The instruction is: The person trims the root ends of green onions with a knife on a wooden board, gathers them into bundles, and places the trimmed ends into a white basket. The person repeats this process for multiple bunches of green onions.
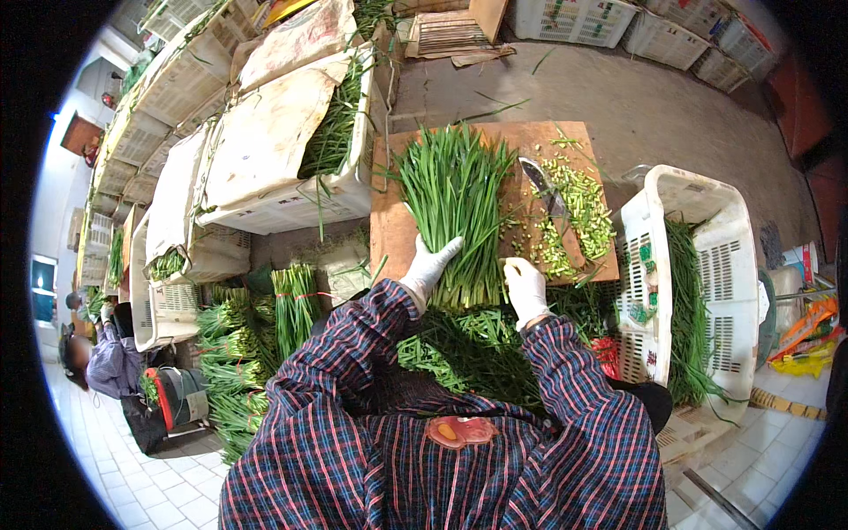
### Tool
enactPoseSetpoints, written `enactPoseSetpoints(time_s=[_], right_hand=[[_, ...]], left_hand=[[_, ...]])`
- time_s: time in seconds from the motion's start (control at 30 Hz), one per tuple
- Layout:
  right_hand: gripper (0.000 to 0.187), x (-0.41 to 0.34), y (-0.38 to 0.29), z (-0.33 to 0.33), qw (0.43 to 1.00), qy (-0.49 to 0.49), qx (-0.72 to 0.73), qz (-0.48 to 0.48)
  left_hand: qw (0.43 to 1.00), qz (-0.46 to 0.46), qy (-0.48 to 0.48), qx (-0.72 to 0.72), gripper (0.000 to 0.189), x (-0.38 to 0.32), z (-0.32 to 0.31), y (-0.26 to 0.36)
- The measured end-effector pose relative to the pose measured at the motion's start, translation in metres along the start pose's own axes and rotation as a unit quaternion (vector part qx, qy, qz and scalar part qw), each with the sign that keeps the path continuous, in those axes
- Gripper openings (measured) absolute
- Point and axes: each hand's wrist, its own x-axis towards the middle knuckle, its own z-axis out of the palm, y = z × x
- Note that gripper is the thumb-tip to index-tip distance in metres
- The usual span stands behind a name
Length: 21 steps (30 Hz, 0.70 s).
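Note:
A large loose bunch of green garlic chives (457,205) lies on a wooden board (391,232) in front of me. My left hand (430,265), in a white glove, rests on the bunch's lower left side with thumb and fingers spread over the stalks. My right hand (525,286), also gloved, is at the lower right of the bunch beside the cut ends, its fingers curled; whether it pinches a stalk cannot be told. To the right lies a knife (553,202) with a dark blade and wooden handle, on and beside many chopped stem pieces (583,199).
A white plastic crate (702,192) holding greens stands at the right. Covered crates (291,212) of chives are at the upper left. Tied chive bundles (232,358) are stacked lower left. Loose leaves (477,351) lie below the board. Another person (112,364) sits far left.

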Motion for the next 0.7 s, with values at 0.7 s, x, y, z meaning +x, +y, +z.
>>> enactPoseSetpoints(time_s=[0.7], right_hand=[[0.027,-0.031,-0.073,-0.011,0.984,-0.132,-0.121,-0.013]], left_hand=[[0.963,-0.030,0.100,0.250,0.125,0.005,0.039,-0.013]])
